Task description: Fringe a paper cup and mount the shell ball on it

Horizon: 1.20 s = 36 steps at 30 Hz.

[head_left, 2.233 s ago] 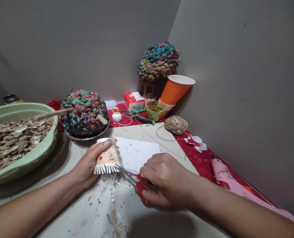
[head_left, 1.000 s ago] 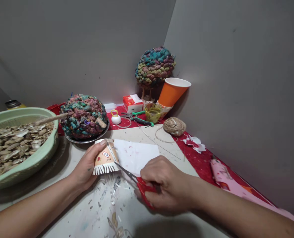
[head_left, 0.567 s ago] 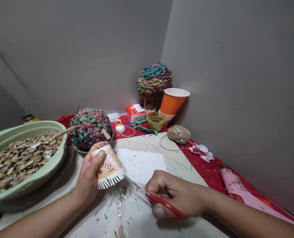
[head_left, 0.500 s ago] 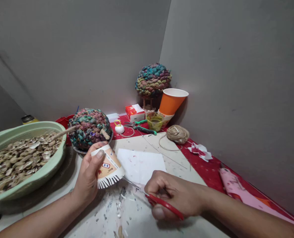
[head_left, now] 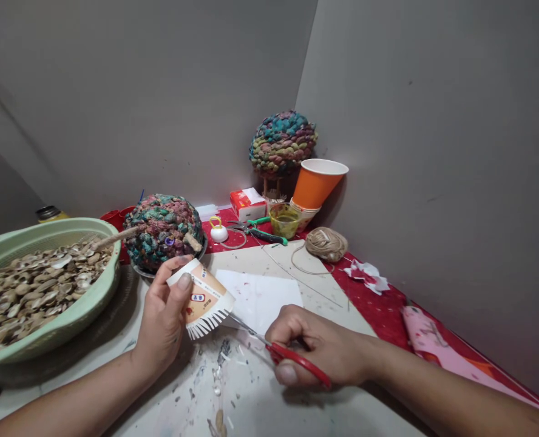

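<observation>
My left hand point(head_left: 167, 309) is closed on a paper cup point(head_left: 206, 290), thumb on its printed side, holding it tilted above the table. A fringe of narrow cut strips runs along the cup's lower rim. In my right hand point(head_left: 308, 346) are red-handled scissors point(head_left: 292, 358), fingers wrapped round the handles. Their blade tips meet the cup's rim at the right end of the fringe. Under the hands lie a white paper sheet point(head_left: 263, 294) and small paper scraps on the paint-spotted board.
A green basket point(head_left: 115, 267) of nutshells stands at left. Behind are a shell-covered dome point(head_left: 160, 230), a second dome on legs point(head_left: 283, 142), an orange cup point(head_left: 317, 185), a twine ball point(head_left: 326, 244), pliers point(head_left: 260, 233), a cup of murky liquid point(head_left: 284, 221) and a tissue pack point(head_left: 249, 205).
The cup has shifted slightly right and turned in my left hand, its fringe tilting up to the right. The scissors have moved a little left and stay at the rim.
</observation>
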Motion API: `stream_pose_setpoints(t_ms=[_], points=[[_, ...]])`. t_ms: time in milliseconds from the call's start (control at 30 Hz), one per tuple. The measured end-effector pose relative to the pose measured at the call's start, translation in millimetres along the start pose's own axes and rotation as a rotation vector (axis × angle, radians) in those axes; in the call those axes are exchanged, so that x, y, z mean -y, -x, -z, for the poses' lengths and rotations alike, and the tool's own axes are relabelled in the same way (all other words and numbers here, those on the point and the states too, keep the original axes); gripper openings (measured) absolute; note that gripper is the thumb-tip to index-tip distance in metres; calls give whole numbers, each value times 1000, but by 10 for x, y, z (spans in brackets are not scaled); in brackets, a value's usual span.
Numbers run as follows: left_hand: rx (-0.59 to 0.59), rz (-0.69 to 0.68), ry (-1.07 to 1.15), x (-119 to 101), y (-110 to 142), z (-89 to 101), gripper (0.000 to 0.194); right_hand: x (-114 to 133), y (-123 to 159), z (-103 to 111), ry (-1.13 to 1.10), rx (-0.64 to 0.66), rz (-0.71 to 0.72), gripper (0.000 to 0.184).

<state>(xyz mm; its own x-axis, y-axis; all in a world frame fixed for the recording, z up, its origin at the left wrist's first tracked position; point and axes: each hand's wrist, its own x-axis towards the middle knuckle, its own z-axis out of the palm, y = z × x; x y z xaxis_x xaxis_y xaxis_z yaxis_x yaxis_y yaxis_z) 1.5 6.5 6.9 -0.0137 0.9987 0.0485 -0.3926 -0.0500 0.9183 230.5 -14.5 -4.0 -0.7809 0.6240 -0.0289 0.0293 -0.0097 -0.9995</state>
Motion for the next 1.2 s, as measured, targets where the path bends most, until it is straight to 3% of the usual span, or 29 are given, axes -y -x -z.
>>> stream_pose_setpoints(t_ms=[1200], points=[[24,12,-14,34,-6,14,37,3,-12,2,-14,-59,10,60]])
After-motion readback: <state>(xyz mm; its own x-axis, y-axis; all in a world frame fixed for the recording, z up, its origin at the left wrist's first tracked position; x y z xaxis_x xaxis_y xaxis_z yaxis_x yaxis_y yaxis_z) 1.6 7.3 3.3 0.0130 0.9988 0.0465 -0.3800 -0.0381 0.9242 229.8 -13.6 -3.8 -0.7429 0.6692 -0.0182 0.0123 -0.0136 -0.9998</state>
